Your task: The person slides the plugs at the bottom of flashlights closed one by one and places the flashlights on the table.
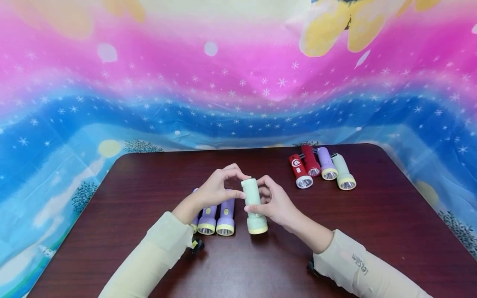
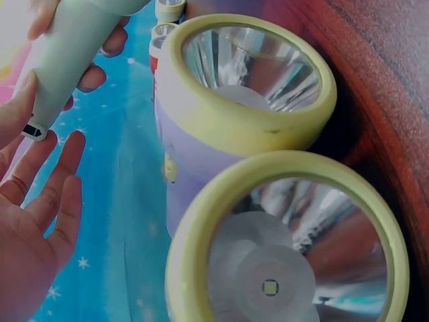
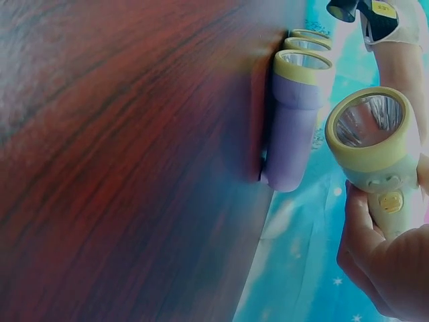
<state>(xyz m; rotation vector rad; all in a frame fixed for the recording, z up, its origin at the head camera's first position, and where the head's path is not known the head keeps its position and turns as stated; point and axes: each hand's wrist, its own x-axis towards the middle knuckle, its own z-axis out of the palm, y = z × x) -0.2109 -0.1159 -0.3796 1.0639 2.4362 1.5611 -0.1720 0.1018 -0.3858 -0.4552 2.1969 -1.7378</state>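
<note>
A pale green flashlight (image 1: 252, 191) with a yellow rim hangs tilted over the middle of the table, its lens end down and toward me. Around its body curls my right hand (image 1: 280, 205), thumb across the front, near the yellow switch (image 3: 391, 201) that shows in the right wrist view. My left hand (image 1: 213, 189) pinches the tail end between thumb and index finger; its other fingers spread loosely in the left wrist view. Just left of it, three purple flashlights (image 1: 225, 212) with yellow rims lie in a row, the leftmost mostly hidden behind the left hand and wrist.
At the back right of the dark wooden table (image 1: 156, 174) lie two red flashlights (image 1: 301, 171), a purple flashlight (image 1: 326, 161) and another pale green flashlight (image 1: 342, 167), lenses toward me. A colourful patterned cloth (image 1: 238, 82) hangs behind the table.
</note>
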